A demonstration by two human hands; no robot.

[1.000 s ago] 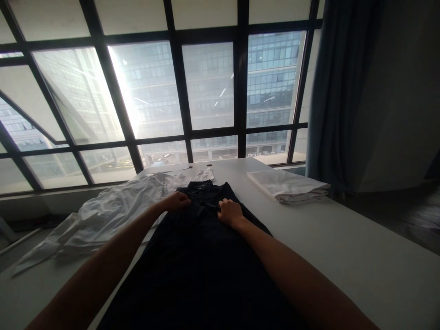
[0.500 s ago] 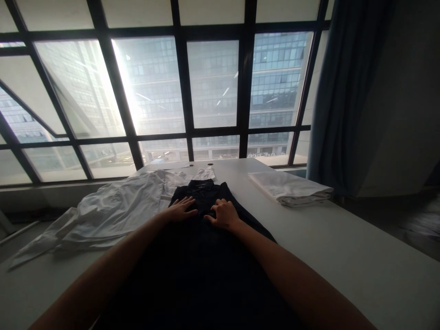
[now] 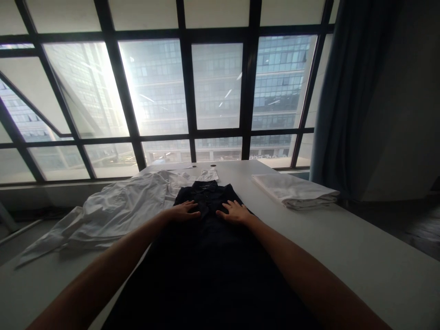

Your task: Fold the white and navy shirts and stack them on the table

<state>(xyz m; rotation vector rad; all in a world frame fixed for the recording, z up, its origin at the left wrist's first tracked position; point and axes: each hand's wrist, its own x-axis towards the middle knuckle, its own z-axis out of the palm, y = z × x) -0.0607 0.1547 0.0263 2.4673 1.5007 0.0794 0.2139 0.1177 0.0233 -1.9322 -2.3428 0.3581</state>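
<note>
A dark shirt [image 3: 206,256] lies lengthwise on the white table [image 3: 360,256], its collar at the far end. My left hand [image 3: 184,211] rests flat on the shirt's upper left part, fingers stretched out. My right hand [image 3: 234,212] lies flat on the upper right part, fingers spread. Both hands sit just below the collar, a short gap between them, and hold nothing.
A crumpled white shirt [image 3: 113,211] sprawls over the table's left side and hangs off its edge. A folded white garment [image 3: 295,190] lies at the far right. A large window [image 3: 206,87] stands behind the table, a dark curtain [image 3: 343,101] at the right.
My hands went from closed on the cloth near the collar to open and flat. They have spread slightly apart over the shirt's chest.
</note>
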